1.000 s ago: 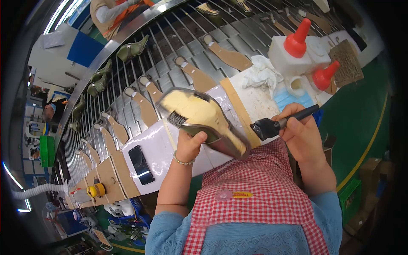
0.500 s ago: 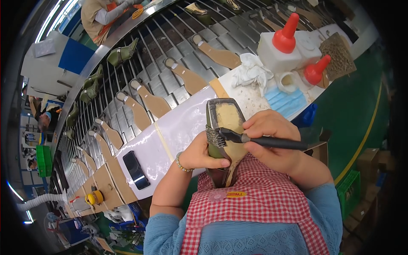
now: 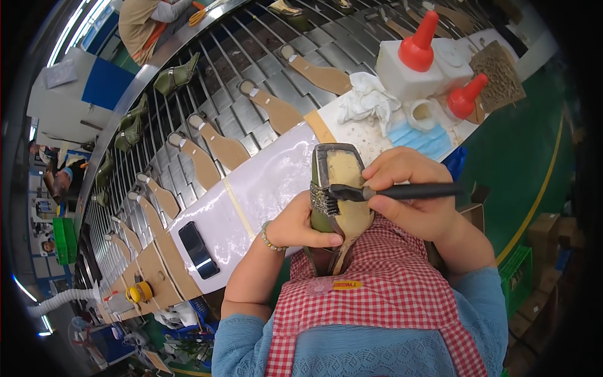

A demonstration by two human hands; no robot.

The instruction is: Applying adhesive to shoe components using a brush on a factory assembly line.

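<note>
An olive-green shoe is held upside down against my apron, its pale yellow underside facing up and its toe pointing away from me. My left hand wraps round its left side, with the thumb across the underside. Between the thumb and fingers of my right hand is a black-handled brush, lying nearly level. Its dark bristles touch the shoe's left edge, just beyond my left hand.
Tan insoles and green shoes lie on a metal slatted conveyor beyond the bench. A phone rests left; red-capped white bottles, a crumpled cloth and a blue mask sit right. Another person is far left.
The brush handle's outer end has swung up, from sloping to nearly level, along with my right hand. The shoe has shifted slightly right in the view; my left hand keeps its grip.
</note>
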